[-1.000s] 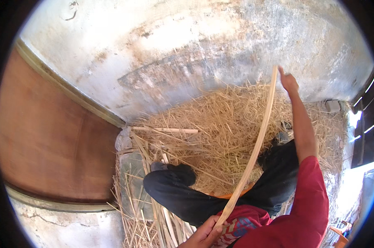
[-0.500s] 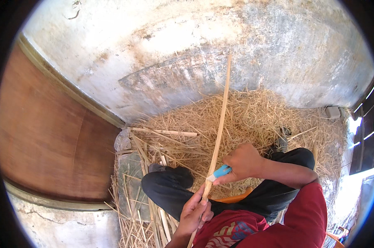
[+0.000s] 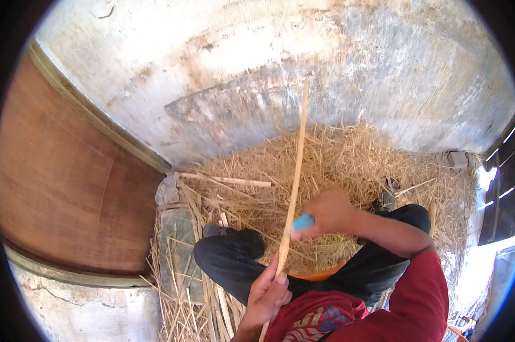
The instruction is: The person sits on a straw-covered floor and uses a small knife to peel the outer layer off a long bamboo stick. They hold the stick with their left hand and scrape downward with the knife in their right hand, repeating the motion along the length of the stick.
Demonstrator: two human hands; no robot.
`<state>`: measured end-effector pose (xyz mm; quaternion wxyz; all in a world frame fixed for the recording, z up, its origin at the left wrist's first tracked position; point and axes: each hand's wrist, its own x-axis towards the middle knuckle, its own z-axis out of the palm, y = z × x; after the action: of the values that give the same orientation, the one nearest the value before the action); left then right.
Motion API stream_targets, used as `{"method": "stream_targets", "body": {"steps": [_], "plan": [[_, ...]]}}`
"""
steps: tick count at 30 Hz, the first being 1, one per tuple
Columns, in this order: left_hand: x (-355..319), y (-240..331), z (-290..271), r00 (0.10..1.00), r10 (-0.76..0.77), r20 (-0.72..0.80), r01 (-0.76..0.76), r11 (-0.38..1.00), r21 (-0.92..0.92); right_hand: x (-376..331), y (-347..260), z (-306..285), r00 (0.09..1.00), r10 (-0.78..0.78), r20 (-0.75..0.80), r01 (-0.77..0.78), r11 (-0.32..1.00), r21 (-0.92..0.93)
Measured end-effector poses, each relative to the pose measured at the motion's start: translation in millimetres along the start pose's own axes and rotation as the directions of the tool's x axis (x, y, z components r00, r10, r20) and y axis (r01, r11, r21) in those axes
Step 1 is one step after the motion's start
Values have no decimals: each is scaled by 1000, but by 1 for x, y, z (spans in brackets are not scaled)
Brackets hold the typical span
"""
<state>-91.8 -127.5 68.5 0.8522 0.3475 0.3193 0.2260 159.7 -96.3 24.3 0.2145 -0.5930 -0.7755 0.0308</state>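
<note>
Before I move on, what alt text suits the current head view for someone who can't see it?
A person's left hand grips a long, pale strip while the blurred right hand holds a blue tool close beside it. Loose straw lies between the dark-trousered legs and a stained wall, with a brown panel at the left.

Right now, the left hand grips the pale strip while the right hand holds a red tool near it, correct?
Red is wrong: the head view shows a blue tool in the right hand, near the pale strip that the left hand grips.
</note>
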Motion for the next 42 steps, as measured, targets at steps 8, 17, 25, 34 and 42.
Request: {"method": "stream_targets", "body": {"steps": [8,17,25,34,42], "plan": [[-12,-8,1,999,-50,19,50,998,41,37,98,-9,864,502,-37,-503,858,-100],[-22,-10,-4,999,-39,-34,43,993,108,16,39,-8,978,201,55,-198,978,-57],[-43,-45,-11,979,-191,71,101,755,648,-11,282,-69,397,827,-399,-887,458,67],[-9,-9,4,999,44,-20,-25,820,571,6,100,-52,772,635,18,-621,749,233],[0,4,12,998,55,-15,-38,850,526,-7,29,-8,982,181,-51,-185,978,-98]]}}
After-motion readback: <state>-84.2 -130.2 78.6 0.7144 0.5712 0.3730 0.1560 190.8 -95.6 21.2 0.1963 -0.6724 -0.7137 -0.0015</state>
